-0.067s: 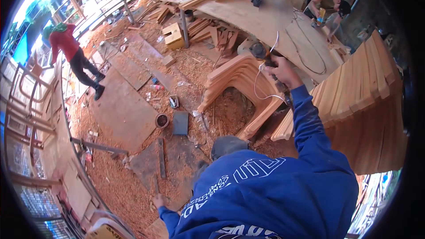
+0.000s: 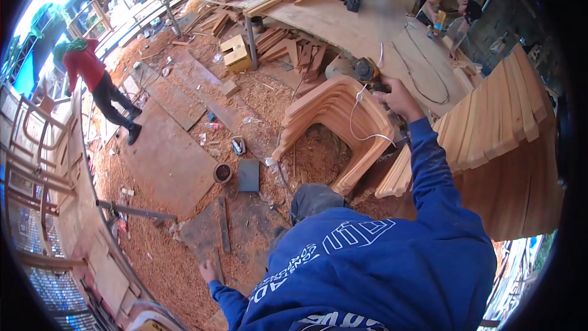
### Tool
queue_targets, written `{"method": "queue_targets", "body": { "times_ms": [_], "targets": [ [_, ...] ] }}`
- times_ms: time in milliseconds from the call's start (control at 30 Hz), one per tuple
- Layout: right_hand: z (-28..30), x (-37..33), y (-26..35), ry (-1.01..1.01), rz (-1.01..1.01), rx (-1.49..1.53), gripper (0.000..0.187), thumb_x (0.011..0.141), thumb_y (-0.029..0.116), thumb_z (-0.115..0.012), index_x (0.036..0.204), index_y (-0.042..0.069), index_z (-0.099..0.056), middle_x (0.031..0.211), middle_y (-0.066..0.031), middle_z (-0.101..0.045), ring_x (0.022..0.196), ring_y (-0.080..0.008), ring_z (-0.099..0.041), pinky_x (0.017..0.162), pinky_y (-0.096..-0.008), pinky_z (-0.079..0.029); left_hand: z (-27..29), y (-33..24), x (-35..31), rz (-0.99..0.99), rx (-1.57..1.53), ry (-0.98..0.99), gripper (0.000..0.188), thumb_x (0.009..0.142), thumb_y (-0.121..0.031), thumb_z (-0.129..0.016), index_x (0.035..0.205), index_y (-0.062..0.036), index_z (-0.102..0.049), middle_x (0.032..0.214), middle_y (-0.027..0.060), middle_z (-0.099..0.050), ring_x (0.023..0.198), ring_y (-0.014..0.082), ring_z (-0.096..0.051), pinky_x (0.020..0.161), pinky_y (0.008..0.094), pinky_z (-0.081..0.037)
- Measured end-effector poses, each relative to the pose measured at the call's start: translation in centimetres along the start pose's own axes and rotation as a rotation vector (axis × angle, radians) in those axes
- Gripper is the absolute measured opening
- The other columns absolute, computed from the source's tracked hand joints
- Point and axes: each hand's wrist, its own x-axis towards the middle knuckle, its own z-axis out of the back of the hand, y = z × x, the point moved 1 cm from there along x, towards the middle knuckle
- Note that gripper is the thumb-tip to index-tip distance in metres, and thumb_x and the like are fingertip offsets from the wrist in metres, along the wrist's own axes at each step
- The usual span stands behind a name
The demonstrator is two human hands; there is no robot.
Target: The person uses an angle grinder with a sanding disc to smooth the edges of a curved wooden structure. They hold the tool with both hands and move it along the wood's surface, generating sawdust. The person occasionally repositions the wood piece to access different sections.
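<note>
Sawdust covers the workshop floor under the person in the blue sweatshirt. Their right hand is closed round the grip of a power tool, which rests on the top of a stack of curved wooden pieces; a white cord loops down over the stack's right side. The left hand hangs low above the sawdust, holding nothing; whether its fingers are spread cannot be told. Another person in a red top stands well apart at the far left.
</note>
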Motion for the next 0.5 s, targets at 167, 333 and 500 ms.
{"method": "queue_targets", "body": {
  "times_ms": [167, 333, 500],
  "targets": [
    [2.9, 5.4, -2.4, -0.154, 0.093, -0.328, 0.043, 0.089, 0.004, -0.069, 0.131, -0.002, -0.058, 0.093, -0.0026, -0.065, 0.079, -0.0109, -0.058, 0.076, -0.0294, -0.05, -6.1, -13.1, 6.3, -0.17, -0.063, -0.005, 0.036, 0.097, -0.024, -0.064, 0.12, 0.0036, -0.064, 0.108, 0.016, -0.07, 0.098, 0.0237, -0.066, 0.089, 0.0359, -0.052],
    [4.1, 15.8, -11.5, -0.127, -0.109, -0.09, 0.038, 0.088, 0.008, -0.07, 0.123, -0.003, -0.062, 0.086, -0.007, -0.069, 0.076, -0.0152, -0.064, 0.067, -0.0343, -0.052, -15.3, -18.2, 2.7, -0.197, 0.16, 0.104, 0.037, 0.096, -0.025, -0.065, 0.119, 0.0037, -0.065, 0.102, 0.0177, -0.072, 0.095, 0.0255, -0.068, 0.087, 0.0365, -0.053],
    [2.5, 32.8, -26.3, -0.113, -0.163, -0.01, 0.027, 0.082, 0.009, -0.072, 0.106, -0.001, -0.066, 0.086, -0.0056, -0.069, 0.077, -0.0188, -0.064, 0.072, -0.0384, -0.053, -27.1, -13.2, -4.5, 0.107, 0.428, 0.19, 0.047, 0.088, -0.042, -0.065, 0.105, 0.0015, -0.068, 0.104, 0.026, -0.069, 0.097, 0.0417, -0.066, 0.087, 0.0493, -0.052]
  ]
}}
